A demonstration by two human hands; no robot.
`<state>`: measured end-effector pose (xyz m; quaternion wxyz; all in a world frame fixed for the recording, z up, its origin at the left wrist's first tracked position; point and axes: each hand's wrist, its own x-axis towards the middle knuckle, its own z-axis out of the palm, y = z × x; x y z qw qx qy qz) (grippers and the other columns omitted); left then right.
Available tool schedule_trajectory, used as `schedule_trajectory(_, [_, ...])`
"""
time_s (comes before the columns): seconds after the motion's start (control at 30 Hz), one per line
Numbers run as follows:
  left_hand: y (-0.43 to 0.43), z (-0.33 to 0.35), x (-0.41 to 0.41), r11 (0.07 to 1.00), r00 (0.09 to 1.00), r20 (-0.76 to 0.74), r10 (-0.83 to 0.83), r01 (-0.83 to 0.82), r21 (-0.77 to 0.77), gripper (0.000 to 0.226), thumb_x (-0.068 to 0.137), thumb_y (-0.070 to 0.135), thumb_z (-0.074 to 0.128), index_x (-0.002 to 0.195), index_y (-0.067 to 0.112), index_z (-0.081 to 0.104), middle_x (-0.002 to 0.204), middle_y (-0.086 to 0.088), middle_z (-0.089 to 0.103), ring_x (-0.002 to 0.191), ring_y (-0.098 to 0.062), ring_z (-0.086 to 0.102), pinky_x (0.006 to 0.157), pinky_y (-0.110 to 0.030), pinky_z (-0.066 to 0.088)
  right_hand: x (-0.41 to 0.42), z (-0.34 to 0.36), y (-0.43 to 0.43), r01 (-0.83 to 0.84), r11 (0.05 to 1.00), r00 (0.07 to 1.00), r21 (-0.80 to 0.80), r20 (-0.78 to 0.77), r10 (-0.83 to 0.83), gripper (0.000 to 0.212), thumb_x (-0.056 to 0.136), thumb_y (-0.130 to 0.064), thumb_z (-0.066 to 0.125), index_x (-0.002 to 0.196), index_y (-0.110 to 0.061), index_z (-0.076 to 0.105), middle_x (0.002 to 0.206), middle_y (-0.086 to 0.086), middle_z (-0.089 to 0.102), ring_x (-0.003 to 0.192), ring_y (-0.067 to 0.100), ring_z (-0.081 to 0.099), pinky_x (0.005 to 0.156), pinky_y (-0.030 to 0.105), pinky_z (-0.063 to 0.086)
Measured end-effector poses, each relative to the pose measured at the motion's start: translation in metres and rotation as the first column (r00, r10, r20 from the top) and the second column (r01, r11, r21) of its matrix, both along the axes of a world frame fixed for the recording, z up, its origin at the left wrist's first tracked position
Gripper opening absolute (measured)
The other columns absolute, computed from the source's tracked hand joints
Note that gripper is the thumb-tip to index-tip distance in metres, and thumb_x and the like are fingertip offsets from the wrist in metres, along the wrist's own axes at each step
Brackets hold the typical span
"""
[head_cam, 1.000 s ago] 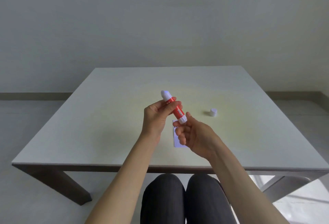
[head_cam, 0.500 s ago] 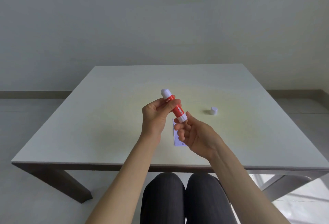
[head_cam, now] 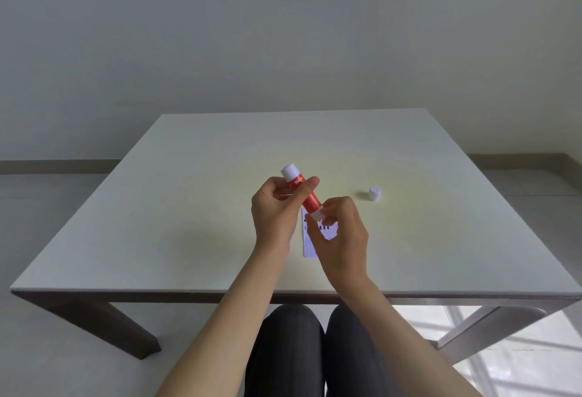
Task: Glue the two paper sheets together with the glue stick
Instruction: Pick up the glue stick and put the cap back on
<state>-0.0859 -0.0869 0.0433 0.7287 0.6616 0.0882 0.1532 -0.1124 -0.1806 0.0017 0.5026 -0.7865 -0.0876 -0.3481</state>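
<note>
I hold a red glue stick (head_cam: 307,195) with white ends tilted above the table. My left hand (head_cam: 277,207) grips its red barrel near the upper end. My right hand (head_cam: 340,239) pinches the white base at the lower end with thumb and fingers. Its white cap (head_cam: 374,193) stands alone on the table to the right. A small white paper sheet (head_cam: 308,243) with dark printed marks lies flat under my hands, mostly hidden by my right hand. I cannot tell whether it is one sheet or two.
The white square table (head_cam: 157,223) has its front edge close to my knees (head_cam: 318,349). A plain wall and floor lie behind it.
My right hand has closed its fingers around the stick's white base, where before it touched it more loosely. The glue at the upper end looks shorter. The stick stays in the same place.
</note>
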Motion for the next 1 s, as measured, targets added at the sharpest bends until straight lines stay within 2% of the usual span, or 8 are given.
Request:
schedule_trajectory(0.1, [-0.001, -0.003, -0.002, 0.990, 0.989, -0.029, -0.142, 0.142, 0.015, 0.004, 0.080, 0.033, 0.069, 0.080, 0.029, 0.069, 0.083, 0.008, 0.074, 0.082, -0.011, 0.070, 0.075, -0.020, 0.053, -0.003, 0.002, 0.006, -0.036, 0.965, 0.987, 0.259, -0.144, 0.076, 0.032, 0.077, -0.012, 0.074, 0.075, -0.027, 0.045, 0.070, -0.009, 0.061, 0.065, 0.009, 0.058, 0.059, 0.010, 0.044])
schedule_trajectory(0.27, [0.017, -0.008, -0.002, 0.947, 0.949, -0.105, -0.296, 0.278, -0.160, 0.020, 0.088, 0.015, 0.061, 0.104, 0.009, 0.071, 0.095, -0.005, 0.076, 0.085, -0.019, 0.073, 0.079, -0.022, 0.057, -0.004, -0.002, 0.004, -0.115, 0.953, 0.976, 0.282, -0.147, 0.161, 0.028, 0.079, -0.009, 0.072, 0.077, -0.024, 0.048, 0.075, -0.014, 0.060, 0.065, 0.005, 0.061, 0.060, 0.010, 0.047])
schedule_trajectory(0.37, [0.024, -0.012, -0.004, 0.961, 0.954, -0.147, -0.260, 0.241, -0.138, 0.014, 0.081, 0.009, 0.068, 0.094, 0.011, 0.073, 0.087, -0.002, 0.076, 0.079, -0.013, 0.073, 0.081, -0.023, 0.055, -0.005, -0.014, 0.008, -0.105, 0.981, 0.982, 0.162, -0.142, 0.128, 0.039, 0.078, -0.007, 0.071, 0.074, -0.035, 0.044, 0.078, -0.019, 0.057, 0.062, 0.010, 0.059, 0.060, 0.016, 0.046])
schedule_trajectory(0.53, [0.021, -0.019, -0.005, 0.995, 0.984, -0.147, -0.103, 0.104, -0.001, 0.012, 0.069, 0.018, 0.079, 0.077, 0.021, 0.071, 0.066, 0.013, 0.072, 0.063, 0.001, 0.066, 0.068, -0.016, 0.047, 0.000, -0.027, 0.007, 0.021, 0.971, 0.999, -0.239, 0.032, -0.014, 0.039, 0.075, -0.004, 0.072, 0.081, -0.020, 0.038, 0.078, 0.001, 0.061, 0.062, 0.011, 0.039, 0.046, 0.022, 0.034])
schedule_trajectory(0.7, [0.026, -0.022, 0.000, 0.983, 0.996, -0.085, -0.002, 0.018, 0.184, 0.014, 0.066, 0.025, 0.081, 0.074, 0.027, 0.070, 0.071, 0.011, 0.072, 0.065, -0.001, 0.066, 0.064, -0.011, 0.045, 0.018, -0.024, -0.015, -0.186, 0.967, 0.973, -0.175, -0.168, 0.157, 0.034, 0.077, -0.039, 0.070, 0.099, -0.022, 0.050, 0.102, 0.000, 0.056, 0.082, 0.009, 0.050, 0.062, 0.019, 0.040])
schedule_trajectory(0.77, [0.034, -0.022, 0.002, 0.940, 0.999, -0.049, -0.002, 0.018, 0.340, 0.015, 0.068, 0.026, 0.080, 0.078, 0.028, 0.069, 0.073, 0.010, 0.072, 0.065, 0.002, 0.065, 0.061, -0.006, 0.045, 0.043, -0.023, -0.041, -0.049, 0.970, 0.980, -0.239, -0.201, 0.000, 0.043, 0.082, -0.039, 0.065, 0.117, -0.017, 0.056, 0.119, 0.007, 0.052, 0.095, 0.020, 0.056, 0.075, 0.029, 0.046])
schedule_trajectory(0.87, [0.043, -0.023, 0.003, 0.836, 1.000, 0.004, -0.015, 0.010, 0.548, 0.020, 0.071, 0.020, 0.078, 0.090, 0.021, 0.070, 0.086, 0.004, 0.068, 0.079, -0.011, 0.067, 0.072, -0.020, 0.051, 0.083, -0.025, -0.085, 0.115, 0.799, 0.883, -0.590, -0.308, -0.355, 0.048, 0.092, -0.025, 0.054, 0.137, -0.016, 0.043, 0.138, 0.019, 0.041, 0.109, 0.039, 0.050, 0.085, 0.044, 0.045])
schedule_trajectory(1.0, [0.046, -0.023, 0.002, 0.718, 0.998, 0.058, -0.031, -0.018, 0.696, 0.023, 0.071, 0.020, 0.079, 0.093, 0.019, 0.072, 0.086, 0.005, 0.061, 0.078, -0.016, 0.063, 0.073, -0.029, 0.052, 0.100, -0.040, -0.107, -0.032, 0.629, 0.850, -0.777, -0.352, -0.392, 0.038, 0.093, -0.011, 0.045, 0.131, -0.013, 0.050, 0.126, 0.013, 0.053, 0.104, 0.035, 0.048, 0.080, 0.037, 0.039])
